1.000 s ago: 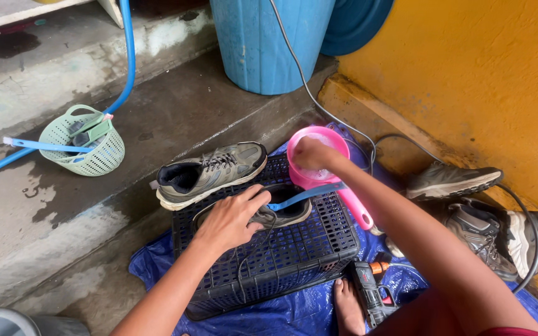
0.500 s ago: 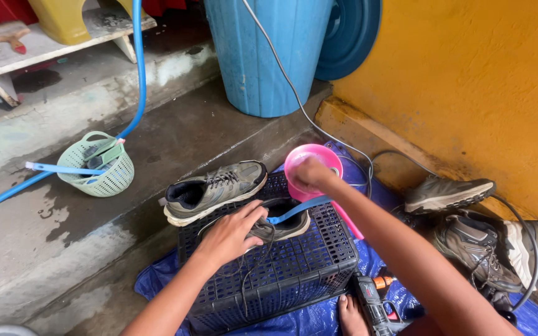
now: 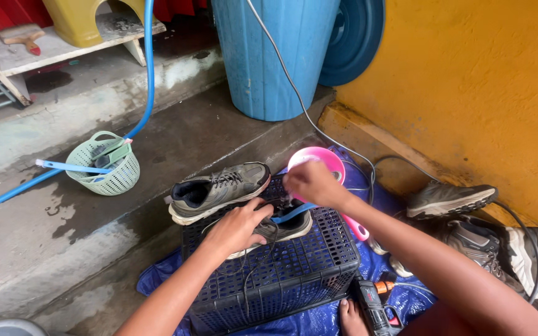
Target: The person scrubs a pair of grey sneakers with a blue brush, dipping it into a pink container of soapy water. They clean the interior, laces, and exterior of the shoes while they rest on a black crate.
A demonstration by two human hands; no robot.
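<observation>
The shoe (image 3: 275,229) lay on top of the upturned black crate (image 3: 281,274), near the middle of its top, laces trailing down over the front edge. The left hand (image 3: 238,227) pressed down on the shoe's near side, fingers closed over it, pinning it. The right hand (image 3: 309,182) was clenched around a blue brush handle (image 3: 294,213), which ran down onto the shoe's upper. Compared with half a second earlier, the right hand had shifted slightly along the shoe while the left stayed put, so the scrubbing stroke looked to be in progress. A second shoe (image 3: 219,190) sat at the crate's far left corner, sole side toward the wet concrete, apart from the held one. A pink scoop (image 3: 325,165) rested at the crate's far right edge, just behind the right hand. The crate stood on a blue tarp (image 3: 319,320). Off the crate to the right, more shoes (image 3: 468,218) lay by the yellow wall. Farther out, a green basket (image 3: 104,165) sat on the concrete by a blue hose (image 3: 147,81), and a blue barrel (image 3: 275,56) stood at the back.
</observation>
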